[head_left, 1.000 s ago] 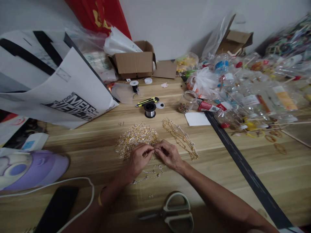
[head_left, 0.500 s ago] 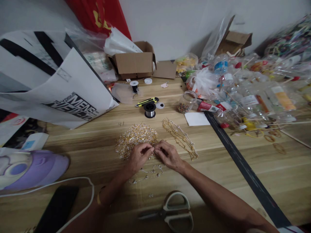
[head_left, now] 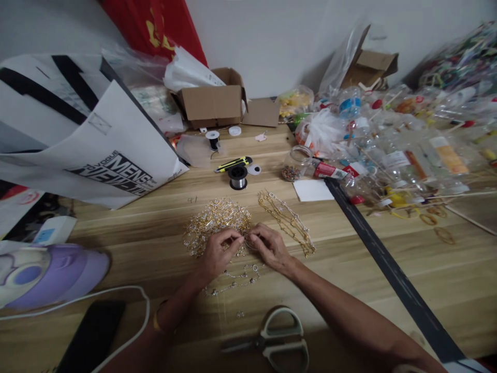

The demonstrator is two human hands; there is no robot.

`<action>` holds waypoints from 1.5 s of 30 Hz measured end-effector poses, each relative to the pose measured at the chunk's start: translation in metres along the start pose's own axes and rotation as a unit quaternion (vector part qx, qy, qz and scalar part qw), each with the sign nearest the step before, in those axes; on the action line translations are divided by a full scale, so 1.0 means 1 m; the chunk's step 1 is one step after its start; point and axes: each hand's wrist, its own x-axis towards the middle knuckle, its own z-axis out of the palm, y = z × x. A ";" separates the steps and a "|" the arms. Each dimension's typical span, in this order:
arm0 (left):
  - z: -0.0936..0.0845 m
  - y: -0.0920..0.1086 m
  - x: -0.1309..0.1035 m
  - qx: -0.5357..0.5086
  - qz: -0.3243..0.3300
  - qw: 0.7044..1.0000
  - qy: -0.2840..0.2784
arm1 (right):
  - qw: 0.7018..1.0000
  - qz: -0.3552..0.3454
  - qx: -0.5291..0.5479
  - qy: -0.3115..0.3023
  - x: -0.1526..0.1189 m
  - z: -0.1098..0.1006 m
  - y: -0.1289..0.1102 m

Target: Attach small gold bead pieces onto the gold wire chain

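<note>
Basically, the L hand (head_left: 216,254) & R hand (head_left: 274,252) were just beside each other at the near R side of a pile of gold- & silver-toned jewelry bits (head_left: 215,217) on the tabletop (head_left: 155,243), each w/ thumb & index fingers pinched together, anything btwn them too tiny to ID. A silver-toned chain (head_left: 233,285) lay just below, scissors (head_left: 259,342) nearer still, gold-toned chains (head_left: 284,226) to the R, & a wire spool (head_left: 238,182) behind the pile.
</note>
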 end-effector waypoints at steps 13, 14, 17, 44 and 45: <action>-0.001 0.004 0.000 -0.048 -0.026 0.999 0.006 | 0.997 0.046 0.049 0.028 0.001 -0.004 -0.001; -0.001 0.004 0.000 -0.052 -0.030 0.998 0.007 | 0.996 0.056 0.057 0.032 0.000 -0.004 0.000; -0.001 0.005 0.001 -0.061 -0.037 0.997 0.010 | 0.993 0.074 0.081 0.045 0.000 -0.003 0.002; 0.000 -0.003 -0.001 -0.009 0.002 1.000 0.015 | 0.985 -0.136 -0.099 0.024 -0.003 0.004 0.002; 0.000 -0.002 -0.001 -0.009 0.002 1.000 0.015 | 0.986 -0.133 -0.097 0.026 -0.003 0.004 0.002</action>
